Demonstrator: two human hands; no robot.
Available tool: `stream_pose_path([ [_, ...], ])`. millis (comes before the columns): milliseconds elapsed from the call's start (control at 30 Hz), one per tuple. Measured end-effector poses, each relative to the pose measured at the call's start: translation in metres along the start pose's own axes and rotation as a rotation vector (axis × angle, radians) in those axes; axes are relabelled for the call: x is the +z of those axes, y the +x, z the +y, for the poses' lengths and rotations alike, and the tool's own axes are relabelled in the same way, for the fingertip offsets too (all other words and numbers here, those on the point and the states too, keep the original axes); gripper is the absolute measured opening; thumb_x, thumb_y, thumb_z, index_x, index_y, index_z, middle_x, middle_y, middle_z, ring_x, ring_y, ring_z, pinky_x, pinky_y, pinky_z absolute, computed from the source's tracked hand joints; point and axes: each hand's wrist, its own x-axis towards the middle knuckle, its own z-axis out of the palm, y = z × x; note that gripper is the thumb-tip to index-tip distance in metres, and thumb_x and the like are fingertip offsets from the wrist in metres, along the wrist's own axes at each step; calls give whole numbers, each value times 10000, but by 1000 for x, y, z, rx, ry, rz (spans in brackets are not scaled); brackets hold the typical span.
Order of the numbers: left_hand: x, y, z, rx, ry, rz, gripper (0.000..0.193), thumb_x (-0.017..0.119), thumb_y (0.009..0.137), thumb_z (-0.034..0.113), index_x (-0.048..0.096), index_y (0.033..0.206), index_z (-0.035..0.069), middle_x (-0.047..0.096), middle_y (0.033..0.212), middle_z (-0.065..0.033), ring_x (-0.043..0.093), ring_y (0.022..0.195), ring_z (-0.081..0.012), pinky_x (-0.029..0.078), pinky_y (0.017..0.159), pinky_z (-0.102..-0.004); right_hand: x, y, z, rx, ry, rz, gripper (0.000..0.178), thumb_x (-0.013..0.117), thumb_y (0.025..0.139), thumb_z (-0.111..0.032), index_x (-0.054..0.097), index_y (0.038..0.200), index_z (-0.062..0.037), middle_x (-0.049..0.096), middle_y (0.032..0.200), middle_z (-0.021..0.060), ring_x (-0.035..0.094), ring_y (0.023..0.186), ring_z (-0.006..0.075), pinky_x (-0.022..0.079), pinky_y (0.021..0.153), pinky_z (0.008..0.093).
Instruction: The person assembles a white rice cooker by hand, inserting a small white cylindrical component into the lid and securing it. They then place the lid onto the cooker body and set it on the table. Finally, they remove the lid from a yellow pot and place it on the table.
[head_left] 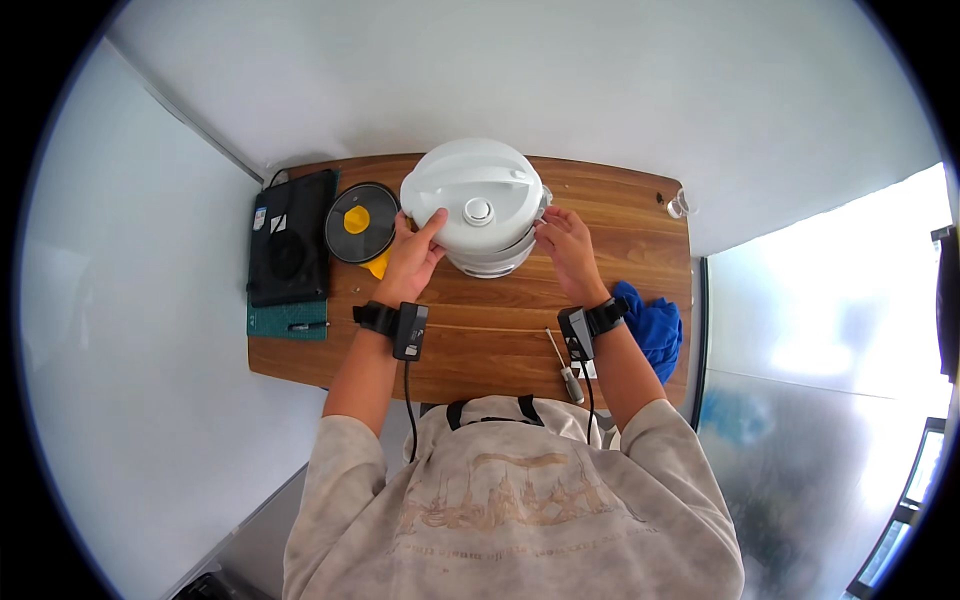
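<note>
A white rice cooker [470,165] with a rounded lid, a carrying handle and a round steam vent [478,211] stands at the far middle of the table. My left hand [412,258] grips its left side, the thumb on top of the lid and the fingers partly hidden beneath the edge. My right hand [566,245] is at the cooker's right side, fingertips pinched together by a small greyish, see-through part [545,200]. Whatever lies between those fingertips is too small to make out. Each wrist wears a strapped black device with a cable.
On the wooden table [470,330], a round dark lid [345,240] with a yellow centre lies left of the cooker. Farther left, a flat black appliance [290,250] covers part of a green mat [270,321]. A screwdriver [570,382], blue cloth [655,335] and clear glass [682,204] are rightward.
</note>
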Motion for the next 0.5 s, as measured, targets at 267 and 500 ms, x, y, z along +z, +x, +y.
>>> stream_pose_path([
  [267, 8, 10, -10, -46, 14, 22, 700, 761, 881, 133, 311, 1418, 138, 498, 1357, -95, 539, 1228, -235, 491, 1017, -410, -2, 4, -1, -9, -13, 7, 503, 622, 873, -35, 388, 1314, 24, 592, 1197, 126, 560, 1016, 147, 468, 845, 290],
  [500, 5, 13, -18, -43, -10, -15, 775, 799, 848, 151, 277, 1421, 133, 448, 1382, -111, 518, 1225, -256, 486, 987, -436, -3, 7, 7, -87, -185, 41, 492, 643, 874, -65, 415, 1299, 29, 608, 1201, 158, 587, 1010, 183, 483, 847, 313],
])
